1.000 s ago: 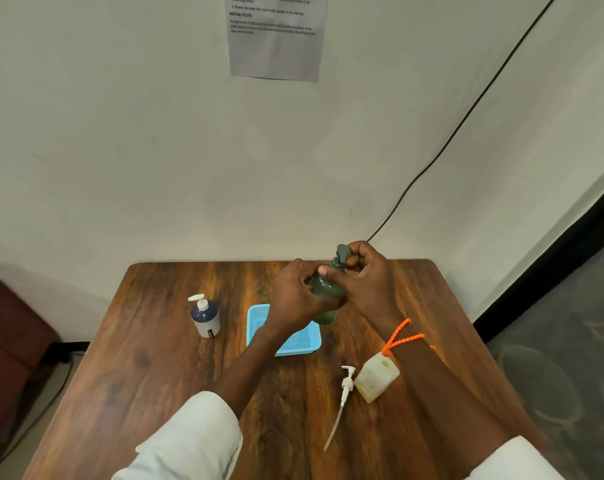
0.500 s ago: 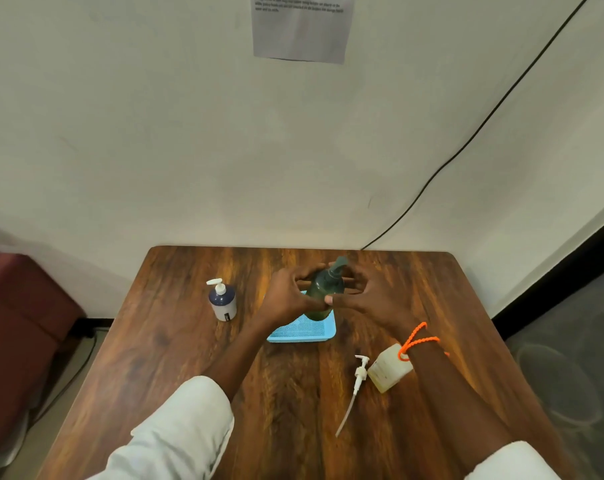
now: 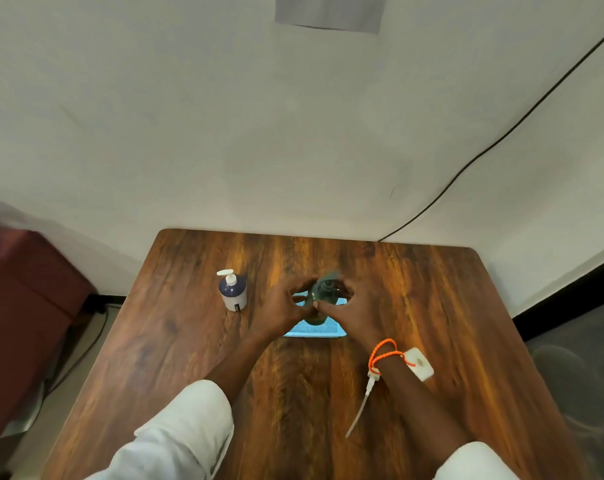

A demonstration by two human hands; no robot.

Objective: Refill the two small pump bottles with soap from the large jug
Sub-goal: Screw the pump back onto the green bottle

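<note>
Both hands meet around a dark green pump bottle [image 3: 319, 299] that stands upright on a light blue tray [image 3: 323, 329] near the middle of the wooden counter [image 3: 176, 341], somewhat toward its far edge. The left hand [image 3: 281, 306] has its fingers curled against the bottle's left side; the right hand [image 3: 354, 311] wraps it from the right, thumb across the front. The picture is blurred there, so the exact finger contact is hard to read, and the bottle's pump head is only a smear above the hands.

A white and navy pump bottle [image 3: 233, 292] stands upright near the counter's far left, well apart from the hands. By the right edge, behind the right forearm, lies a small whitish bottle [image 3: 421, 364] on its side, and beside it a loose white pump with its dip tube [image 3: 361, 407] stretched toward the near edge. An orange cord [image 3: 383, 353] circles the right wrist.
</note>
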